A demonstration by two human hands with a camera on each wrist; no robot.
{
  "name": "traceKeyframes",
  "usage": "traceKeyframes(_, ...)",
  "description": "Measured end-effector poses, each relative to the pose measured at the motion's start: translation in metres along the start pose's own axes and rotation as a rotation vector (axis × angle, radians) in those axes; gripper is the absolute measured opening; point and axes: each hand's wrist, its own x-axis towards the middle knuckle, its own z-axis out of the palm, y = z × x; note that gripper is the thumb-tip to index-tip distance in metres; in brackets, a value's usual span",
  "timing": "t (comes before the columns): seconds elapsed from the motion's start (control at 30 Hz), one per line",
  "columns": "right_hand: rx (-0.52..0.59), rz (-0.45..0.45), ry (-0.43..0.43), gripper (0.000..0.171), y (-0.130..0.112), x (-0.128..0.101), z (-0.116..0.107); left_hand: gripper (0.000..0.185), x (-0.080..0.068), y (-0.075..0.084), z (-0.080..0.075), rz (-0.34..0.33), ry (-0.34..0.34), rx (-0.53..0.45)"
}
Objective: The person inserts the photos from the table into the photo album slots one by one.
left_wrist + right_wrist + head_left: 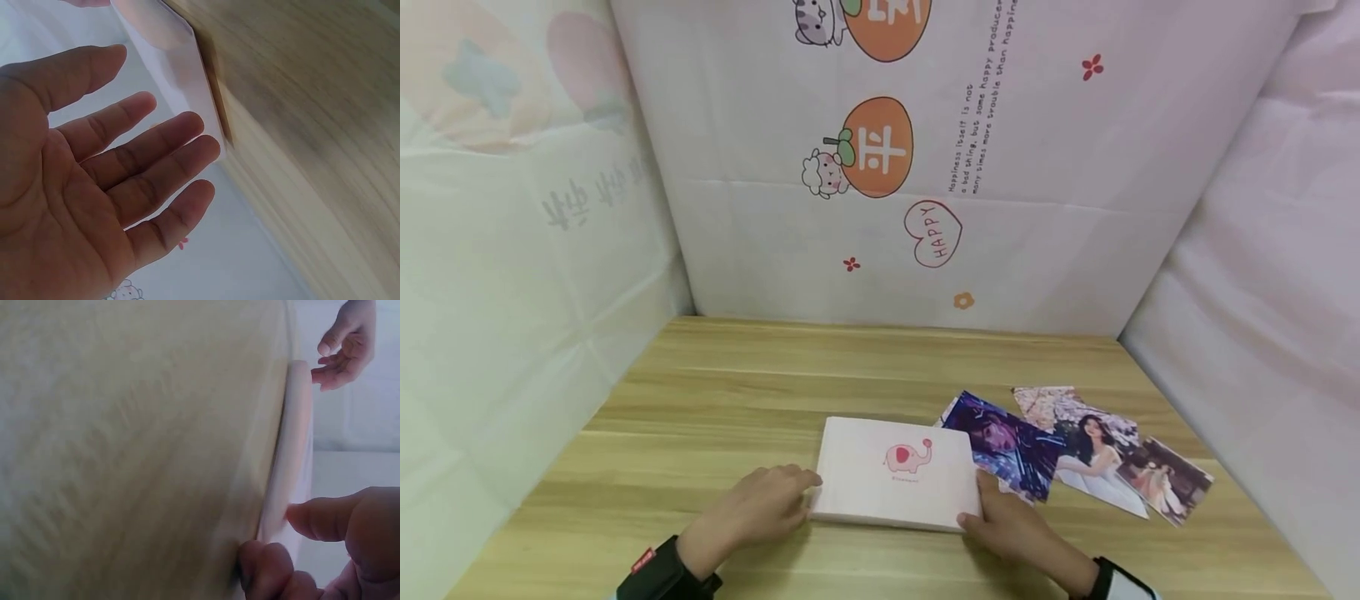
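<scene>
A white photo album [868, 471] with a pink elephant on its cover lies flat on the wooden table. At its left edge is my left hand [767, 504], fingers fairly straight and fingertips near or touching that edge; the left wrist view shows the same hand [106, 162] with an uncovered palm. My right hand [1011, 517] pinches the lower right corner, thumb on the cover. In the right wrist view, the right hand [331, 544] has its thumb against the album [290, 450] and curled fingers at the table side.
Right of the album, a blue-purple photo [1003, 442] lies partly beside its corner. Farther right are overlapping photos: a woman in a white dress [1101, 458], a pink blossom print [1041, 404] and a brownish one [1168, 483]. White printed cloth [760, 250] walls the table [737, 375].
</scene>
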Motion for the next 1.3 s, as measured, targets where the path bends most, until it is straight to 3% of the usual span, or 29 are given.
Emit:
traceKeyframes(0.17, -0.056, -0.082, 0.028, 0.07, 0.008, -0.006, -0.009, 0.029, 0.003, 0.005, 0.003, 0.023, 0.041, 0.054)
traceKeyframes(0.43, -0.179, -0.329, 0.13, 0.044, 0.022, -0.012, -0.019, 0.03, 0.011, 0.018, 0.001, 0.124, 0.095, 0.173)
traceKeyframes(0.53, -0.226, -0.385, 0.136, 0.044, 0.027, -0.015, -0.02, 0.03, 0.013, 0.023, 0.003, 0.158, 0.093, 0.208)
traceKeyframes(0.83, -0.197, -0.373, -0.012, 0.069, 0.038, -0.023, -0.022, 0.028, 0.025, 0.036, 0.013, 0.169, 0.015, 0.248)
traceKeyframes(0.97, -0.162, -0.368, -0.086, 0.071, 0.041, -0.024, -0.024, 0.029, 0.03, 0.037, 0.017, 0.168, -0.003, 0.263)
traceKeyframes(1.03, -0.153, -0.356, -0.113, 0.069, 0.042, -0.023, -0.024, 0.03, 0.032, 0.038, 0.018, 0.143, -0.042, 0.241)
traceKeyframes(1.13, -0.152, -0.355, -0.119, 0.068, 0.043, -0.023, -0.024, 0.029, 0.033, 0.039, 0.02, 0.114, -0.089, 0.203)
traceKeyframes(1.3, -0.153, -0.377, -0.107, 0.068, 0.045, -0.023, -0.024, 0.026, 0.034, 0.04, 0.024, 0.099, -0.09, 0.175)
